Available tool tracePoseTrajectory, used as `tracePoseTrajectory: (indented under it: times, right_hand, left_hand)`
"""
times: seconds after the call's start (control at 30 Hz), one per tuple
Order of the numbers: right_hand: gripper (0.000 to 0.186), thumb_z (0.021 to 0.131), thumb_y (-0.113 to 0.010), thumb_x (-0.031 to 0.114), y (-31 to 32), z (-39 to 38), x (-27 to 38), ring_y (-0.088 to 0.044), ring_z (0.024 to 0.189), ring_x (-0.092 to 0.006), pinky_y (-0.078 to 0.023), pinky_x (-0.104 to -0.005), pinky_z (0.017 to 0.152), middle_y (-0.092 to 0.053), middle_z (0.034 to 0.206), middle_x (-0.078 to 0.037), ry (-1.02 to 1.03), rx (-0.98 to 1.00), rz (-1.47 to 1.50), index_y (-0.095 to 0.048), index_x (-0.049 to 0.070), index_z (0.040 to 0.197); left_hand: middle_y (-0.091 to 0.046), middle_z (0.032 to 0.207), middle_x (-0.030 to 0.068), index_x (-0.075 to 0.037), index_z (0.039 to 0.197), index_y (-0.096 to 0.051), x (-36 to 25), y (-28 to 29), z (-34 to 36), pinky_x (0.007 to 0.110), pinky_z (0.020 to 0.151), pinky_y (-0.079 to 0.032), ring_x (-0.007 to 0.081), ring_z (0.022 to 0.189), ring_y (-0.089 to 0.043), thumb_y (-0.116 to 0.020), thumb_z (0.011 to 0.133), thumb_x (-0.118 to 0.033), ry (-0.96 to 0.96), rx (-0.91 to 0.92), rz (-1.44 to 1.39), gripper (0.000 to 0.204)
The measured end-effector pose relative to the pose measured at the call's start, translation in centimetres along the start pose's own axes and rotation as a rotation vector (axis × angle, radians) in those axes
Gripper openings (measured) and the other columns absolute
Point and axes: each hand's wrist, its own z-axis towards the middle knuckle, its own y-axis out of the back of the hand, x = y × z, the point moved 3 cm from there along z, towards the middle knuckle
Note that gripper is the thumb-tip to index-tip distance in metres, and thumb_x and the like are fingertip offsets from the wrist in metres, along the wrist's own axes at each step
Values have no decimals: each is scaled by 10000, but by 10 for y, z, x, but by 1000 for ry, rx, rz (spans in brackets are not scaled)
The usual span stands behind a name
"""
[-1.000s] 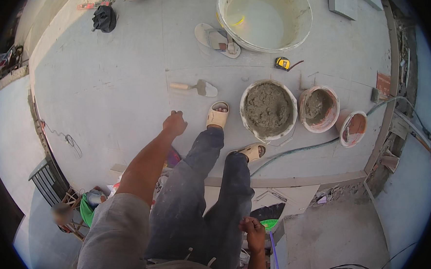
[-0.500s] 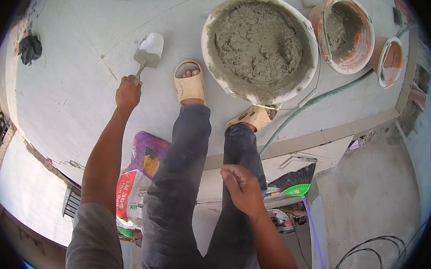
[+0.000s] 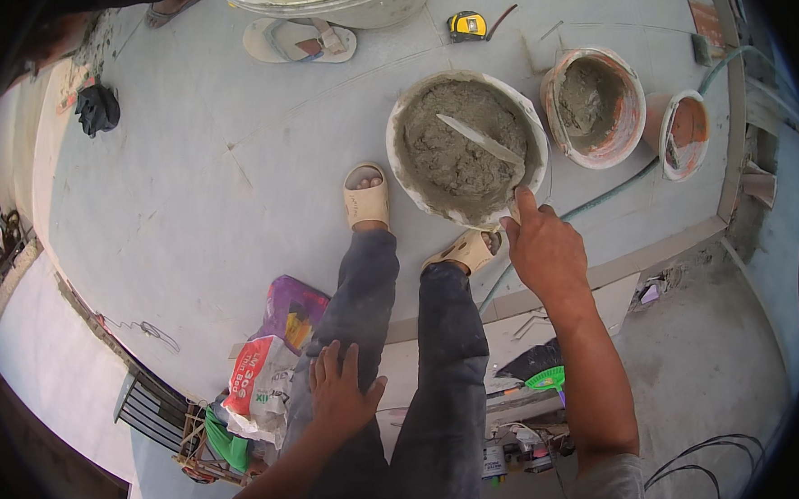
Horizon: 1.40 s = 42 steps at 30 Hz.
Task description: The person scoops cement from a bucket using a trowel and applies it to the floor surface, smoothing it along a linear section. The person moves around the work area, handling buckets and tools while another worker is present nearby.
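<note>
Right hand (image 3: 549, 248) gripping a trowel (image 3: 482, 140) over gray mud (image 3: 436, 161) in a bucket (image 3: 392, 145), left hand (image 3: 345, 396) spread over dark pants (image 3: 366, 288), red-and-white bag (image 3: 257, 387) with big letters

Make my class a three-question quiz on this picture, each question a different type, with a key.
1. Which tool does the right hand hold over the grey mix? (A) tape measure (B) trowel (C) broom
2. True or false: the left hand is gripping a bucket rim.
3. Fill in: the purple bag lies to the ____ of the trouser legs.

Key: 1. B. 2. False; the left hand is open and holds nothing. 3. left.
</note>
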Motion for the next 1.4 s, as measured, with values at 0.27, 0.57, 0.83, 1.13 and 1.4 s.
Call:
tracePoseTrajectory:
  times: [0.27, 0.57, 0.83, 1.13, 1.4]
  right_hand:
    - [252, 989, -528, 114, -66, 104, 11, -743, 1000, -386, -610, -433, 832, -741, 1126, -206, -44, 61, 9, -562, -15, 1203]
    - [474, 1047, -514, 357, -86, 32, -8, -736, 970, -368, -578, -483, 819, -700, 1093, -303, 28, -33, 371, -516, -54, 1282]
    - [606, 1050, -471, 460, -78, 63, -61, -740, 839, -382, -581, -473, 789, -712, 1037, -289, -219, 362, 440, -542, -90, 1294]
    - [607, 1050, -459, 469, -125, 115, -17, -727, 951, -406, -561, -496, 898, -695, 1092, -330, -138, 306, 475, -607, -81, 1263]
    - [534, 1031, -516, 476, -146, 56, -25, -697, 1037, -397, -560, -507, 868, -692, 1164, -261, -106, 32, 470, -604, 4, 1264]
  left_hand:
    - [-499, 1434, 248, -35, 1363, -581, 24, -47, 3, 582, 1107, -360, 450, 1360, -441, -724, 848, -488, 152, -6, 177, 700]
    - [-560, 1339, 166, -21, 1216, -664, 35, -53, 4, 543, 1003, -454, 395, 1279, -508, -730, 838, -473, 163, -18, 80, 594]
    - [-561, 1329, 161, -42, 1206, -686, 40, -53, 8, 529, 1050, -436, 392, 1297, -500, -720, 841, -503, 196, -3, 85, 588]
    - [-558, 1316, 169, -46, 1192, -691, 39, -44, 20, 537, 1047, -435, 397, 1290, -497, -716, 843, -520, 182, 29, 95, 589]
    - [-574, 1254, 171, -41, 1130, -706, 40, -41, 25, 535, 1013, -457, 406, 1234, -526, -729, 840, -508, 190, -14, 114, 551]
